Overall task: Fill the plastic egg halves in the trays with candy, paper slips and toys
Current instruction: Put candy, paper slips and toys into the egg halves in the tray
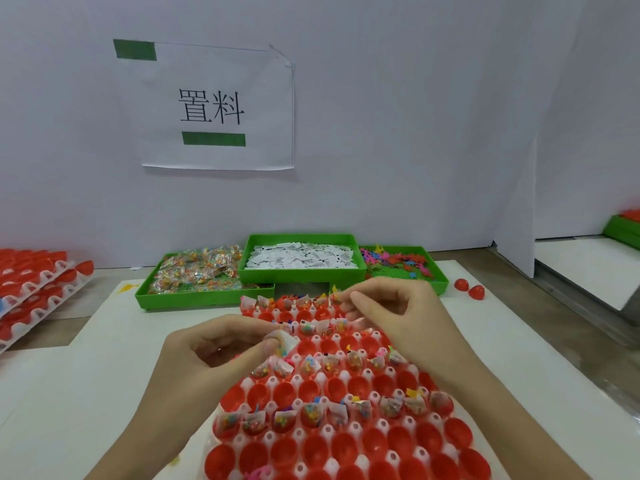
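Observation:
A white tray (393, 455) full of red plastic egg halves (315, 452) lies in front of me; alternate rows hold candy packets, paper slips and small toys, the rows between are bare. My left hand (221, 344) pinches a small candy packet (287, 342) over the tray's left side. My right hand (391, 310) hovers over the far right rows, fingers curled, pinching something small at an egg half; I cannot tell what it is.
Three green bins stand behind the tray: wrapped candy (197, 268), white paper slips (301, 259), coloured plastic toys (398, 263). Stacked trays of red halves (31, 285) sit at far left. Two loose red halves (469, 289) lie at right. A white partition wall rises behind.

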Demonstrator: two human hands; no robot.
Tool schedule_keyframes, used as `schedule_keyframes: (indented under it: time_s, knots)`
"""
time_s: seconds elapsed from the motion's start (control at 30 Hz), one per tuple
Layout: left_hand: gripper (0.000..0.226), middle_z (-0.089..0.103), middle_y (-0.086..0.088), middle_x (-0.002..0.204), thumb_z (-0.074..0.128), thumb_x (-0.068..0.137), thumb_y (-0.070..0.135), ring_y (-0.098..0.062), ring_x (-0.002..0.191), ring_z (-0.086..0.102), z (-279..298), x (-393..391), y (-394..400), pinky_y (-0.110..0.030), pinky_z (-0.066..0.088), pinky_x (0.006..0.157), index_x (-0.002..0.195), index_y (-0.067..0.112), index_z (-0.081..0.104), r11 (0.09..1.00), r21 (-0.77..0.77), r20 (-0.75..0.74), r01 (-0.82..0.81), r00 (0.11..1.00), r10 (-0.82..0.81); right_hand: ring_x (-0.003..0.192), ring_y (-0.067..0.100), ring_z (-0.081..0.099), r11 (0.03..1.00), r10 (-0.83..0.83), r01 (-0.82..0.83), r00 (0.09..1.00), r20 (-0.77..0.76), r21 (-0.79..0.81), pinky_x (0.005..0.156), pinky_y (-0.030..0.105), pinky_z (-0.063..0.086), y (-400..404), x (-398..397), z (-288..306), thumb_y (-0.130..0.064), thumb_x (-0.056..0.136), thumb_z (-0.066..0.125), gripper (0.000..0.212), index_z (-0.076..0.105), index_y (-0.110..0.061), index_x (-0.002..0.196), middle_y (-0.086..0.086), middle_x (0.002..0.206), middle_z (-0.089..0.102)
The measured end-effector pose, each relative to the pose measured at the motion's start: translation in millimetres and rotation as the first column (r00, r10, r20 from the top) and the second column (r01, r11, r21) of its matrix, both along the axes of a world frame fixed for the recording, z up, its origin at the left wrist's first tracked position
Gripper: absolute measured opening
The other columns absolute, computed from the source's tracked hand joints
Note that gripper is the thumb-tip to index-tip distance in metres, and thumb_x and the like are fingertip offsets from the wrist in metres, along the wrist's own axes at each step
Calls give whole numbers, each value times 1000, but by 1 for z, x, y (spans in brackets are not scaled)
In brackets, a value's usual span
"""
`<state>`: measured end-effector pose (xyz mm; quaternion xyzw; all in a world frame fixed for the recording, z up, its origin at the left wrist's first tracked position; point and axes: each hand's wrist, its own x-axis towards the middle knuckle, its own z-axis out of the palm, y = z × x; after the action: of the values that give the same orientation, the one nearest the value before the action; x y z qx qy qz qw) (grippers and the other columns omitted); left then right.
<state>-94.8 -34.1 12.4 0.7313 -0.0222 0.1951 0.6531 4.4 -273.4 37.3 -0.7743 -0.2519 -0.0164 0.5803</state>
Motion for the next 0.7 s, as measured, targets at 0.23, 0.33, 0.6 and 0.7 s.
schedule_keyframes:
  time_s: [0.23,0.33,0.6,0.7]
  knots:
    - [15,80,-6,86,83,73,20,-18,80,78,-3,3,3,-15,58,70,88,23,84,1000,13,-39,-6,999,7,87,25,74,827,-398,408,911,110,-386,91,38,59,-42,129,-18,-8,98,63,16,77,-6,106,11,95,77]
    - [14,79,-8,82,83,74,22,-21,74,77,-3,3,5,-16,58,68,88,24,84,1000,26,-36,-7,999,7,102,29,71,684,-457,486,867,199,-544,93,33,52,-58,172,-33,-10,99,64,19,77,-2,111,16,109,76]
    - [17,79,-7,84,83,74,27,-20,78,75,-9,7,11,-17,58,71,91,24,84,999,38,-15,-9,1000,9,66,22,58,491,-513,511,824,240,-706,59,31,44,-59,207,-49,-35,86,81,38,77,3,94,19,86,75]
    - [18,78,-7,84,83,74,27,-20,79,75,-9,7,12,-18,59,72,91,24,83,999,32,0,-5,1000,5,89,31,69,489,-533,512,816,223,-706,76,39,57,-54,214,-53,-26,86,82,34,76,4,99,21,96,74]
